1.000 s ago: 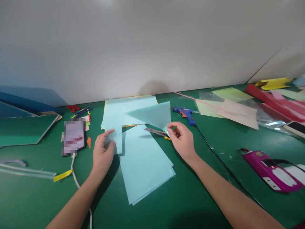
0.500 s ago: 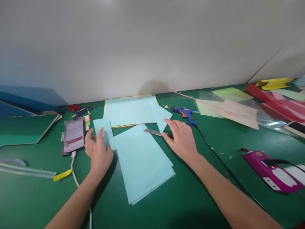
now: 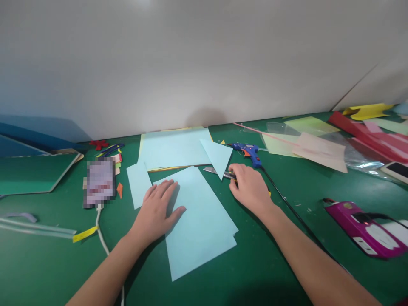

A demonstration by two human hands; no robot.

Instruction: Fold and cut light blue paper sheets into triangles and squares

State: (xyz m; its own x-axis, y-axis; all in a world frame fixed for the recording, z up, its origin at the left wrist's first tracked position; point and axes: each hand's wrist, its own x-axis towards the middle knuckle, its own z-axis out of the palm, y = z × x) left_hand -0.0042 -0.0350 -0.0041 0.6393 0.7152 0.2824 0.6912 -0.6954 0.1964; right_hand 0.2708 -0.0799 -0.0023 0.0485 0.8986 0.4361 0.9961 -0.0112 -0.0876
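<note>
My left hand (image 3: 157, 210) lies flat with fingers spread on the near stack of light blue paper sheets (image 3: 200, 225). My right hand (image 3: 250, 187) is closed round the handle of a utility knife (image 3: 218, 172), whose blade points left beside a light blue paper triangle (image 3: 218, 156). A small light blue cut strip (image 3: 138, 183) lies left of the stack. More light blue sheets (image 3: 174, 147) rest further back by the wall.
A phone (image 3: 98, 182) on a white cable lies at left. A blue glue gun (image 3: 248, 151) with a black cord sits behind my right hand. A magenta device (image 3: 360, 229) is at right. Coloured sheets (image 3: 306, 142) and a green board (image 3: 32, 172) line the table (image 3: 47, 263).
My left hand moved right off the small strip and pressed flat on the near stack. My right hand let the paper triangle drop and closed on the knife handle.
</note>
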